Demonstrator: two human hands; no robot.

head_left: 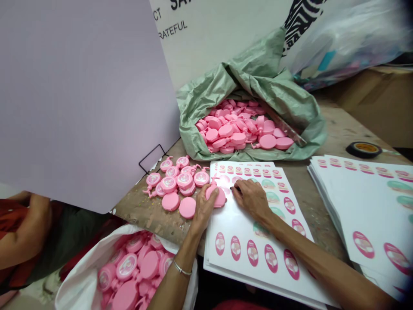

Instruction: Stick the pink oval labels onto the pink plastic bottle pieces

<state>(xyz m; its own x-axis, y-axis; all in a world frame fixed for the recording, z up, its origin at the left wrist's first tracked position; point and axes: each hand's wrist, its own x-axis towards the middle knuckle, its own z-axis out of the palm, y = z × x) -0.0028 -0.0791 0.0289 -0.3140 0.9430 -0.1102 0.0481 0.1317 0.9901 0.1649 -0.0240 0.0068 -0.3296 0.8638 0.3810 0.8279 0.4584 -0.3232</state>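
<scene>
My left hand (204,206) is closed round a pink, round, flat plastic pump bottle (217,197), held over the left edge of a sticker sheet (237,224) with its nozzle upward. My right hand (253,198) rests on that sheet, fingers bent and pinched together near pale pink round stickers; whatever they hold is hidden. Oval pink stickers (252,252) and green ones (272,197) are printed on the sheet, which tops a stack. Left of my hands lie several pink bottles with round labels (168,184); two nearer ones (187,207) show plain faces.
Behind the sheet, a green sack (196,129) gapes open, full of plain pink bottles (238,129). Labelled bottles fill a white sack (77,275) below the table edge. A second sheet stack (364,206) and a tape roll (363,149) lie right. A pale panel (87,99) and another person's arm (35,228) are left.
</scene>
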